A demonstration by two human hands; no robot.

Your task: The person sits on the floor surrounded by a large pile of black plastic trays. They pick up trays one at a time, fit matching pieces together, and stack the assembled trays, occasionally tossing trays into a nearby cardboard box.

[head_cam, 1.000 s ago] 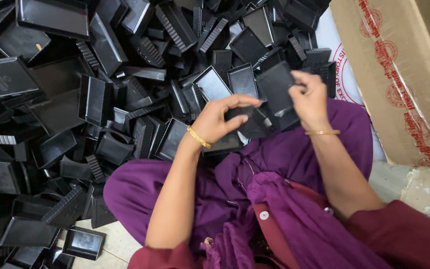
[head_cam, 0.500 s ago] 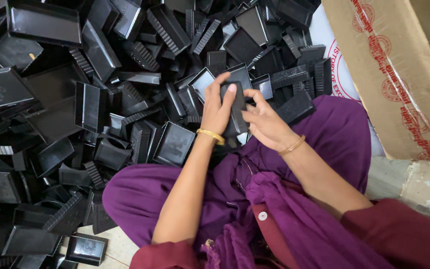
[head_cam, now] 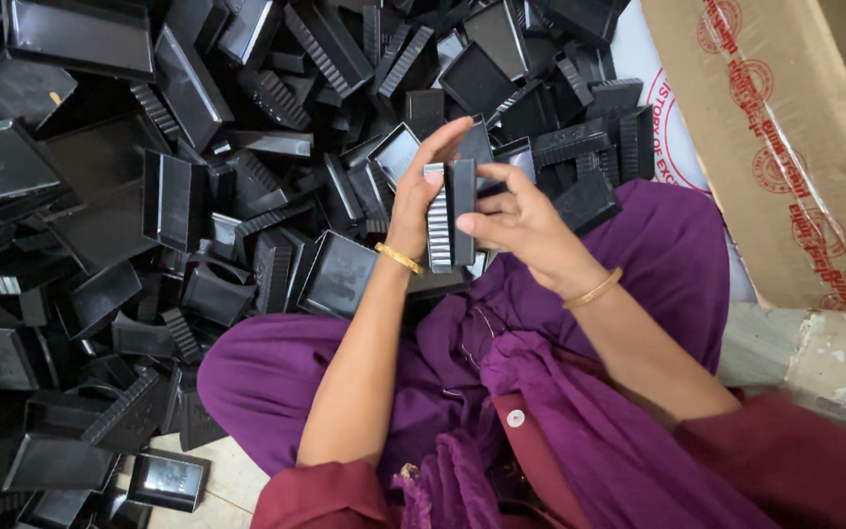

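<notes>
I'm looking down at both hands raised over the lap. My left hand (head_cam: 421, 201) is curled around a ribbed black plastic tray (head_cam: 439, 220), held on edge, fingers closed along its back. My right hand (head_cam: 513, 217) pinches a second black tray (head_cam: 462, 211) flat against the first, thumb and fingertips gripping it. The two pieces are touching, side by side, just above the purple cloth (head_cam: 638, 255) on my knees. By my reckoning the pairing is barely begun: one pair is in hand, and a huge loose heap of black trays (head_cam: 178, 176) lies unsorted ahead. Pale floor (head_cam: 237, 475) shows at the bottom, a cardboard box (head_cam: 785, 147) leans on the right, and a rough concrete ledge (head_cam: 815, 353) sits beneath it.
</notes>
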